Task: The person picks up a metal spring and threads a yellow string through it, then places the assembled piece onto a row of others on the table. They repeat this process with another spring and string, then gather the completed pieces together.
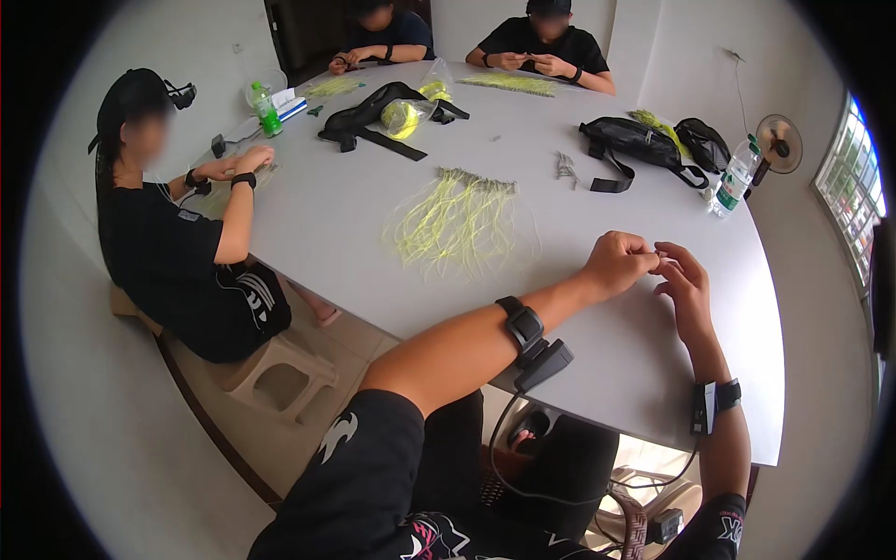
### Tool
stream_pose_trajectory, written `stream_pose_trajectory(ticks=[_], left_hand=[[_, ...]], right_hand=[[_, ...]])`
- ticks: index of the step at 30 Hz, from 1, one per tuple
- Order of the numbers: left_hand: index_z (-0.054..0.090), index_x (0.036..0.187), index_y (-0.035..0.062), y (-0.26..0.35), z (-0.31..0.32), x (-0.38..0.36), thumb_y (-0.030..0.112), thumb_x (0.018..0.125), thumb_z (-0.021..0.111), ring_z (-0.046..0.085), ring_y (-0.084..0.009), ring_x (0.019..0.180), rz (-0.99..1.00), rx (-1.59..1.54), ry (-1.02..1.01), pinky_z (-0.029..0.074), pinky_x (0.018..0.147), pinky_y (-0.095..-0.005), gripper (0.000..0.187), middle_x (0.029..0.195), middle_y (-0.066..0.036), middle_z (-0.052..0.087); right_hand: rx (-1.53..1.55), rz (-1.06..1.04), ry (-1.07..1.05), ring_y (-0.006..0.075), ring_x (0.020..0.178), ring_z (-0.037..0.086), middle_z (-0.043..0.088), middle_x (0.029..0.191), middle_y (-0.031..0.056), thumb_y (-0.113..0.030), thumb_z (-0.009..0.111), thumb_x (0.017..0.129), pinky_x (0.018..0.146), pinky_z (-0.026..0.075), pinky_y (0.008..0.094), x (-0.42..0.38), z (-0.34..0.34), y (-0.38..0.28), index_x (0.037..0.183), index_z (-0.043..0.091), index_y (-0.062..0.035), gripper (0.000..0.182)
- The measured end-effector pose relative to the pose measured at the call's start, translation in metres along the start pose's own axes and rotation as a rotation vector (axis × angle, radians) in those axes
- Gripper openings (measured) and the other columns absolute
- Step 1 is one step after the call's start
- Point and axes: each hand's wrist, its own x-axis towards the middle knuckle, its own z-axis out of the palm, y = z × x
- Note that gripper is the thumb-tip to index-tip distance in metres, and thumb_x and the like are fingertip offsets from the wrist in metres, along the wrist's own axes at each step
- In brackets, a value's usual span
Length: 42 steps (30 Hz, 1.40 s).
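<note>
My left hand (620, 265) is closed in a pinch just above the right part of the table. My right hand (686, 287) meets it there, thumb and forefinger pressed together and the other fingers loosely bent. Something tiny and dark sits between the fingertips, too small to name. To the left of my hands lies a fan of thin yellow-green strands (452, 224). A row of small grey metal pieces (478, 180) runs along its far edge. A loose cluster of similar metal pieces (566, 168) rests beyond my left hand.
Black bags (630, 140) and a water bottle (735, 179) stand at the right. Another black strap bag (373, 114), a bag of yellow material (401, 119) and a green bottle (265, 108) lie farther back. Three people sit round the grey table (336, 233). Cables hang from my wrist devices.
</note>
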Motion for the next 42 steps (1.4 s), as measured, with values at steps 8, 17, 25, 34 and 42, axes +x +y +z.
stream_pose_trajectory(ticks=[8, 17, 25, 34, 42], left_hand=[[0.069, 0.071, 0.002, -0.009, 0.001, 0.004, 0.018, 0.084, 0.064, 0.056, -0.0099, 0.055, -0.011, -0.018, 0.005, 0.043, 0.05, -0.0272, 0.021, 0.062, -0.002, 0.061], [0.073, 0.082, 0.0024, -0.001, 0.001, -0.001, 0.02, 0.086, 0.071, 0.056, -0.0087, 0.058, -0.008, 0.006, 0.006, 0.044, 0.053, -0.0265, 0.018, 0.067, -0.002, 0.064], [0.075, 0.087, 0.0018, -0.005, 0.004, 0.001, 0.026, 0.086, 0.078, 0.058, -0.0095, 0.069, 0.03, 0.069, 0.08, 0.048, 0.062, -0.0275, 0.024, 0.078, -0.003, 0.07], [0.079, 0.093, 0.006, -0.006, 0.003, 0.003, 0.021, 0.087, 0.076, 0.057, -0.0099, 0.069, 0.084, 0.114, 0.066, 0.048, 0.066, -0.0283, 0.016, 0.081, -0.002, 0.072], [0.072, 0.091, 0.0013, -0.004, 0.004, 0.003, 0.016, 0.089, 0.071, 0.057, -0.0092, 0.064, -0.003, -0.059, 0.027, 0.046, 0.06, -0.027, 0.015, 0.077, -0.003, 0.068]], right_hand=[[-0.04, -0.153, -0.07, 0.0137, 0.091, 0.062, 0.059, 0.129, 0.0089, -0.016, 0.064, 0.097, 0.077, 0.05, 0.0288, 0.008, -0.01, 0.02, 0.096, 0.07, 0.0011, 0.019], [0.085, -0.103, -0.001, 0.0148, 0.095, 0.064, 0.062, 0.119, 0.0046, -0.014, 0.061, 0.097, 0.075, 0.051, 0.0297, 0.008, -0.01, 0.02, 0.093, 0.067, -0.0015, 0.014], [0.0, -0.141, 0.093, 0.0148, 0.095, 0.065, 0.065, 0.114, 0.0048, -0.012, 0.066, 0.097, 0.072, 0.052, 0.0286, 0.009, -0.01, 0.022, 0.104, 0.07, 0.0028, 0.017], [0.01, -0.138, 0.078, 0.0134, 0.091, 0.063, 0.065, 0.115, 0.0058, -0.011, 0.066, 0.096, 0.07, 0.052, 0.0281, 0.009, -0.01, 0.021, 0.099, 0.071, 0.0032, 0.015], [0.01, -0.109, 0.023, 0.0124, 0.093, 0.063, 0.065, 0.113, 0.0052, -0.012, 0.062, 0.097, 0.072, 0.052, 0.0286, 0.007, -0.006, 0.017, 0.097, 0.069, 0.0004, 0.015]])
